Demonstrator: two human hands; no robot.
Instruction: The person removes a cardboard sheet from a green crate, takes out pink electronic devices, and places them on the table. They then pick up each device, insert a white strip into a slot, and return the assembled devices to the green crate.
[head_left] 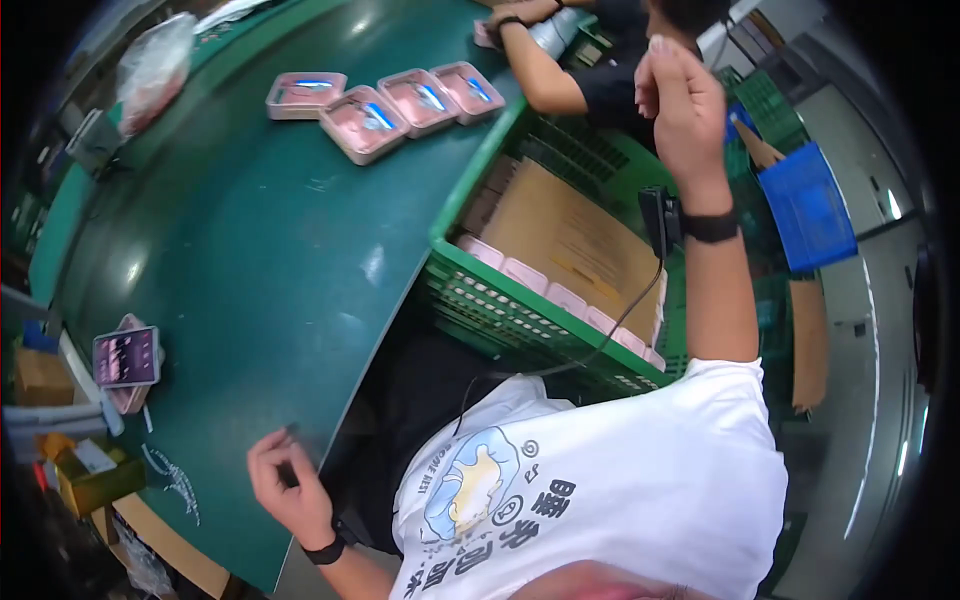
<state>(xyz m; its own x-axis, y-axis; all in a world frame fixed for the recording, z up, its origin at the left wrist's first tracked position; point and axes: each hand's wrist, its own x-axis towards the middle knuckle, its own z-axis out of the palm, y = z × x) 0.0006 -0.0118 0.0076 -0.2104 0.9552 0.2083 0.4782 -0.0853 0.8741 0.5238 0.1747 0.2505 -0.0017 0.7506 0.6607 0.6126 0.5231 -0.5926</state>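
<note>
Left hand, 7 o'clock, right hand, 1 o'clock: both curled, grip unclear | pink boxes, 11 o'clock: clustered, probably for easy reach

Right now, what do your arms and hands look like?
The left hand and right hand are bare. Each wrist wears a black band; the right also has a black box with a dark cable. The right sleeve is white and short.
</note>
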